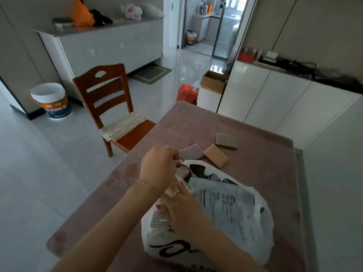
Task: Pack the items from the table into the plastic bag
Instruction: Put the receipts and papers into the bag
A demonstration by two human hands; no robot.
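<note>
A white plastic bag (225,211) with black print lies on the pinkish table (265,173) in front of me. My left hand (159,169) pinches the bag's rim at its far left corner. My right hand (182,211) grips the near edge of the bag's mouth, fingers partly tucked in. Beyond the bag lie three flat sponge pads: a lilac pad (191,152), an orange pad (216,158) and a brown pad (226,141). Dark printed contents show inside the bag's mouth.
A wooden chair (110,99) with folded cloth on its seat stands left of the table. White cabinets (275,107) run along the right. On the floor are a paint bucket (53,101), an orange bag (186,93) and a cardboard box (212,89).
</note>
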